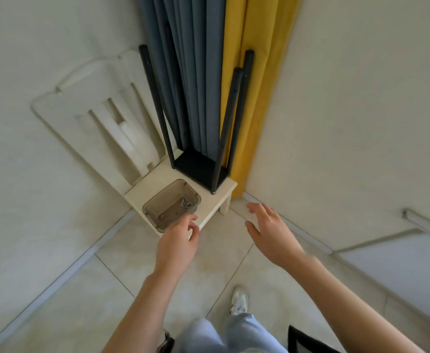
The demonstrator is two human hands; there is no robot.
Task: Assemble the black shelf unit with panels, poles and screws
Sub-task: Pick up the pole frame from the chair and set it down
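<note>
Head cam, looking down at the small cream wooden chair [217,200] in the corner. The half-built black shelf unit [196,164] stands on the far right part of the seat. It's one black panel at the bottom with three thin black poles [230,118] that I can see sticking up in front of the grey and yellow curtains [198,72].

Your left hand [178,240] is at the near rim of the smoky clear plastic tray [148,210]. The fingers are loosely curled with thumb and forefinger close together, and I honestly can't tell if you're pinching anything. Your right hand [270,233] hovers just right of the seat, fingers spread and holding nothing.

Stuff I'd worry about:
- The tray sits right at the near edge of the seat. Nudge it while fishing around and the small metal screws [185,202] probably scatter across the tile.
- The nearest pole foot is right by the seat's corner, so a bump could walk the frame off.
- The poles look tied together only at the bottom, so they may wobble if you grab them high.
</note>
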